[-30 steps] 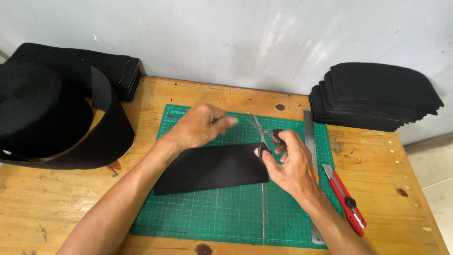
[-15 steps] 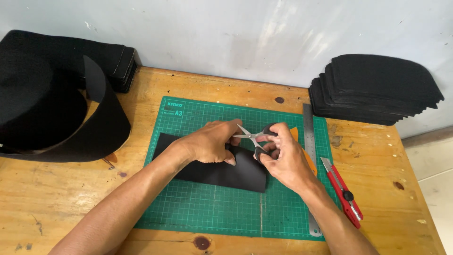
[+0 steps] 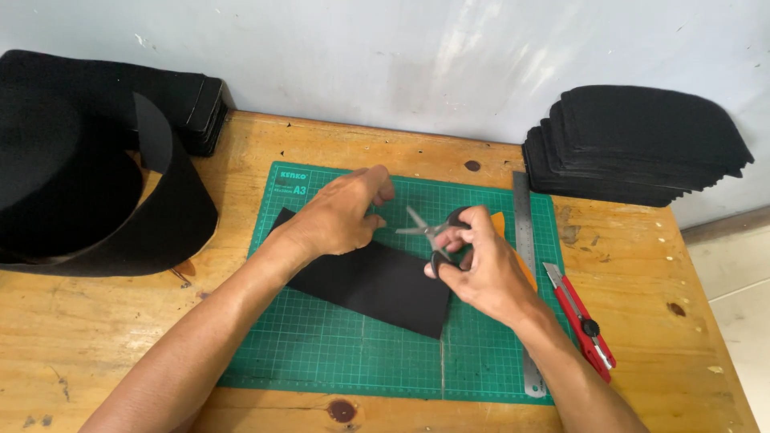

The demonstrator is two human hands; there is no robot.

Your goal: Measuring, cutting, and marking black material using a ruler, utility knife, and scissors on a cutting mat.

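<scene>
Head view, looking down on your own two hands over a green gridded cutting mat [image 3: 337,353], matte and printed with fine lines, lying on a knotty, scuffed wooden surface [image 3: 96,337]. Black felt piece [image 3: 377,285]: soft, flat, roughly rectangular with slanted ends, lying askew across the mat's middle. Your left hand [image 3: 341,216] rests on the felt's upper left part, fingers curled down onto it, pinning it. Your right hand [image 3: 477,261] is closed through the dark handles of the scissors [image 3: 429,232]; the steel blades point left toward the left hand's fingertips, just above the felt's top edge. Steel ruler [image 3: 525,273] runs along the mat's right side, partly covered by your right wrist. Red utility knife [image 3: 585,325] lies just right of it. Thick roll of black felt [image 3: 88,200] bulks at far left; a stack of cut felt shapes [image 3: 642,144] sits at the wall on the right, well apart from the hands.
</scene>
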